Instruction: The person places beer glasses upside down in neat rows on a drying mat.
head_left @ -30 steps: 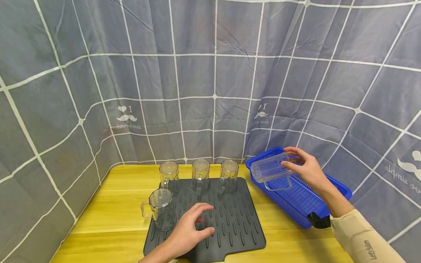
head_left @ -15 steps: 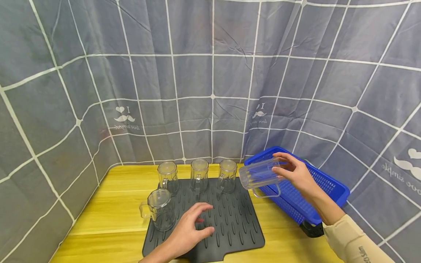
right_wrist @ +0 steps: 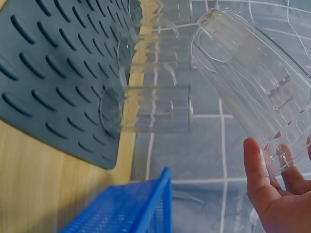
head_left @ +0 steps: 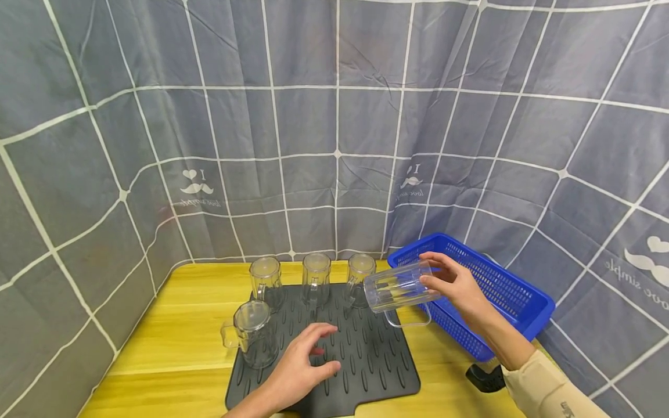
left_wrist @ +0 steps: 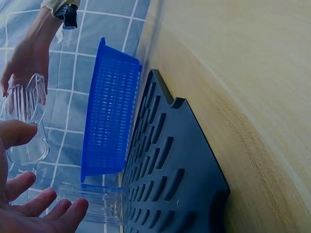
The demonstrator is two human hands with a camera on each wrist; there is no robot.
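Observation:
My right hand (head_left: 457, 287) grips a clear glass mug (head_left: 394, 285) near one end, fingers and thumb around it. The mug is tilted almost onto its side, its handle hanging below, over the gap between the blue basket and the dark grey ribbed mat (head_left: 366, 360). In the right wrist view the fingers press the lower end of the glass mug (right_wrist: 252, 73). My left hand (head_left: 300, 360) hovers over the front of the mat, fingers bent loosely and thumb apart, holding nothing. Several like mugs stand on the mat: three along its back edge (head_left: 316, 281), one at its left side (head_left: 256, 334).
A blue perforated plastic basket (head_left: 502, 278) sits at the right on the yellow wood-grain table (head_left: 172, 325). Behind and at both sides hangs a grey curtain (head_left: 313, 122) with white grid lines. A black strap device (head_left: 485, 378) is at the right wrist.
My right hand has carried the mug left and slightly down, from above the basket toward the mat's right edge. The basket has shifted a little. The left hand stays in place.

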